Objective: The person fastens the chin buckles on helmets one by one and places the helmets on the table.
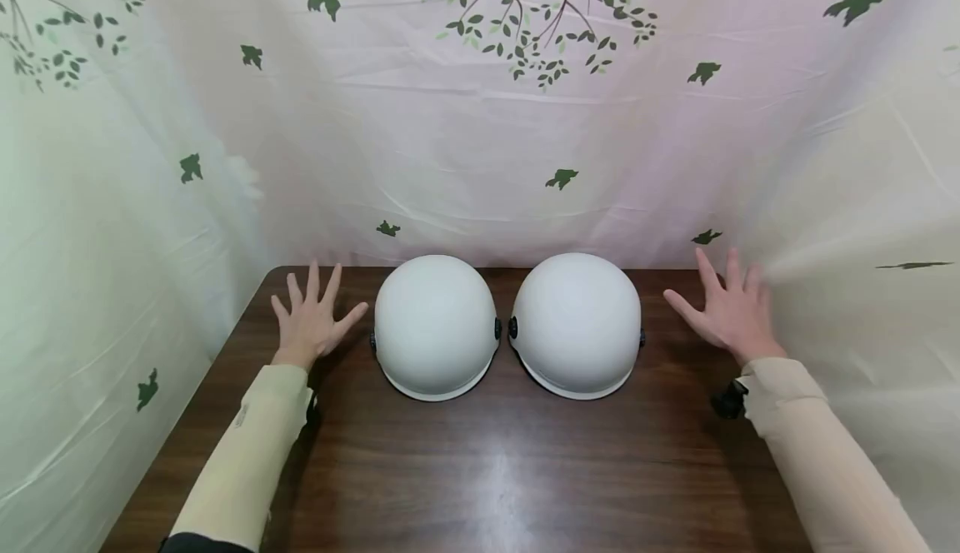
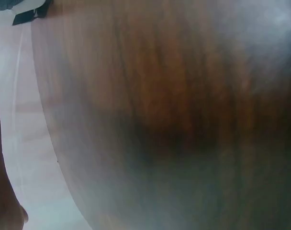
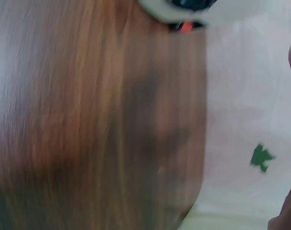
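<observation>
Two white rounded helmets sit side by side near the table's far edge in the head view: the left helmet (image 1: pixel 437 328) and the right helmet (image 1: pixel 576 326). Each has small black round fittings at its sides. My left hand (image 1: pixel 309 320) is spread out to the left of the left helmet, apart from it. To the right of the right helmet, my right hand (image 1: pixel 731 307) is spread too, touching neither helmet. Part of a helmet (image 3: pixel 222 10) with a black and red fitting shows at the top of the right wrist view. Both hands hold nothing.
A dark brown wooden table (image 1: pixel 495 470) lies beneath the helmets. Pale cloth (image 1: pixel 480 137) with green leaf and bird prints hangs behind and on both sides. A black strap-like device (image 1: pixel 729 401) is at the right wrist.
</observation>
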Demonstrator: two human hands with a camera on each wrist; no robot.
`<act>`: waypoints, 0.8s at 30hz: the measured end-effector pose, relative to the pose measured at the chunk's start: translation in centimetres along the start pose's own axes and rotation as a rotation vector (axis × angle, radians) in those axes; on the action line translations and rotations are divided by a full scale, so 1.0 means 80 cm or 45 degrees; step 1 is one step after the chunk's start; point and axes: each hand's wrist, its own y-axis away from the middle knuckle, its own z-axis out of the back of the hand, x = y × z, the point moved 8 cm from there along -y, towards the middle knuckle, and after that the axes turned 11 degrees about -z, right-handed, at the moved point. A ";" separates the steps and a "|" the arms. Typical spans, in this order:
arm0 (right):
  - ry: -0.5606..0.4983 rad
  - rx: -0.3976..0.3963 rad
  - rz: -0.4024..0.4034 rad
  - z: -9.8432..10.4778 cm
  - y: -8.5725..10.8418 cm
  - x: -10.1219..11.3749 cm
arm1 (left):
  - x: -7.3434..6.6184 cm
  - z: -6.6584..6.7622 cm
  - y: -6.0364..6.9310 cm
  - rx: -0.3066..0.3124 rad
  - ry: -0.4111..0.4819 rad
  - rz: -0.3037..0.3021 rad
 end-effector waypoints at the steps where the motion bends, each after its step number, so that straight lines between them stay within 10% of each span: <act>1: -0.031 0.000 0.011 0.002 0.002 0.007 | -0.001 -0.001 0.002 0.005 0.019 0.004; 24: -0.504 -0.080 0.536 0.034 0.096 0.266 | -0.100 -0.010 0.080 -0.084 0.793 -0.017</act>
